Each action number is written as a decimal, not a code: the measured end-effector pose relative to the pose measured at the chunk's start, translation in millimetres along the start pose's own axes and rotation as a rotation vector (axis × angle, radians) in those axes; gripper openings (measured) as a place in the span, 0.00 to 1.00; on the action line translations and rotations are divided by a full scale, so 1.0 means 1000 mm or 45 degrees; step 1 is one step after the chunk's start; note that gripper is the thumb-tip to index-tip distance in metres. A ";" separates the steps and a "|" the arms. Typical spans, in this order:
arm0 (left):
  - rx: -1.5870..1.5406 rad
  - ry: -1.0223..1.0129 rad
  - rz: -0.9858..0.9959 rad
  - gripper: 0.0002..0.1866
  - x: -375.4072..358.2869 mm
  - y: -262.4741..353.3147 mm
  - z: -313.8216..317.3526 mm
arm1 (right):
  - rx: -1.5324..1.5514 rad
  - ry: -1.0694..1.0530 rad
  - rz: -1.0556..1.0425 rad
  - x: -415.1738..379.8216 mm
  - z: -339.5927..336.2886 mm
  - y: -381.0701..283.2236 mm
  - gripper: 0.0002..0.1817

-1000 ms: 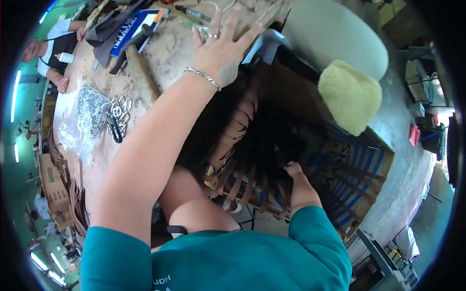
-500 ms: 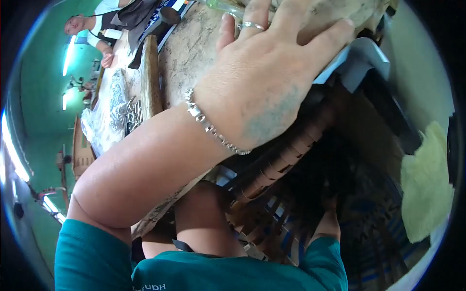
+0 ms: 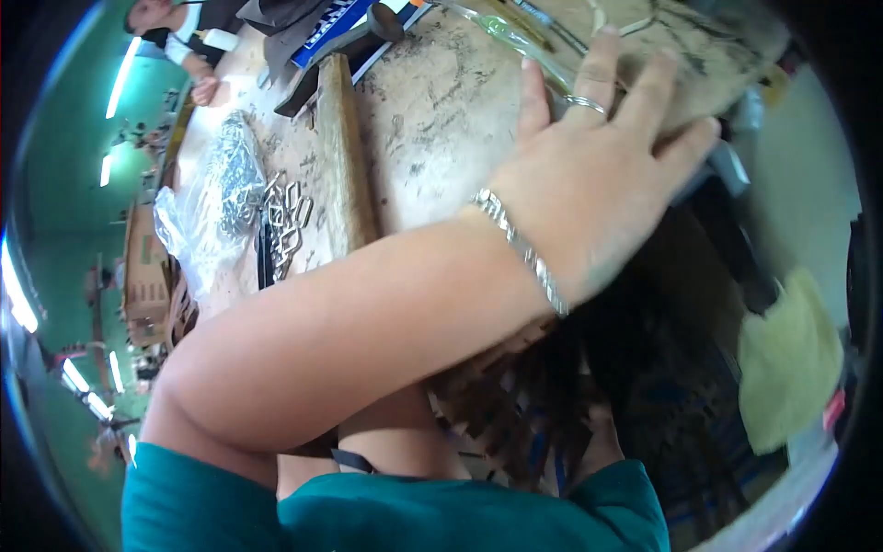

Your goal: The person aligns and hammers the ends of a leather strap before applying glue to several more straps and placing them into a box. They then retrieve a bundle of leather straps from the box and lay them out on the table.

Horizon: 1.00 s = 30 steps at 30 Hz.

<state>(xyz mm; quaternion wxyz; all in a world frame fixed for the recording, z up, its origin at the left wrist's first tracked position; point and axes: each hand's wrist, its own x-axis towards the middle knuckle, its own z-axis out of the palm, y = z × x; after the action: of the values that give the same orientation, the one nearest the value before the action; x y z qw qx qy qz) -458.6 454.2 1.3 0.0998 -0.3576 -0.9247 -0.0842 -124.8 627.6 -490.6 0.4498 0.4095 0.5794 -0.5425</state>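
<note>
My left hand (image 3: pixel 598 175), with a ring and a chain bracelet, is stretched over the edge of the worktable (image 3: pixel 432 138), fingers spread and holding nothing visible. Just beyond its fingertips lies a green, clear-looking tool handle (image 3: pixel 515 39). To its left rests a hammer (image 3: pixel 345 156) with a worn wooden handle and a dark head. Below my left forearm hang brown slotted strips (image 3: pixel 497 396), leather-like, partly in shadow. My right forearm (image 3: pixel 602 437) reaches into that dark area. The fingers of my right hand are hidden there.
A clear plastic bag (image 3: pixel 225 193) of small metal pieces and loose metal buckles (image 3: pixel 290 221) lie left of the hammer. A person's hand (image 3: pixel 205 90) rests at the table's far side. A yellow-green cloth (image 3: pixel 791 363) hangs at the right.
My left hand has moved right and slightly down in view, showing more of the hammer and tabletop. The slotted strips are now more covered by my forearm. The camera view has shifted.
</note>
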 end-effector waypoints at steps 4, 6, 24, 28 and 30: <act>0.141 -0.017 0.037 0.27 0.001 0.001 0.007 | 0.507 -0.599 -0.331 -0.197 -0.026 -0.103 0.43; 0.121 -0.024 0.007 0.35 0.000 0.002 0.010 | 0.499 -0.733 -0.823 -0.283 -0.029 -0.151 0.42; -1.879 0.069 -0.338 0.18 -0.223 0.029 -0.190 | 0.618 -1.513 -1.271 -0.457 0.185 -0.213 0.43; -1.856 0.302 -0.404 0.13 -0.288 0.014 -0.221 | 0.516 -1.659 -1.134 -0.472 0.241 -0.208 0.47; -1.821 0.530 -0.535 0.12 -0.336 0.005 -0.235 | 0.452 -1.655 -1.081 -0.465 0.266 -0.194 0.42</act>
<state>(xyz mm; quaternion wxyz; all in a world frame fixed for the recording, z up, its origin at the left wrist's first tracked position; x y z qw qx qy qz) -182.2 188.1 146.9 -0.0018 -0.1290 -0.6559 -0.7437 -170.1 354.4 7.1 0.3807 -0.1792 0.2124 -0.8819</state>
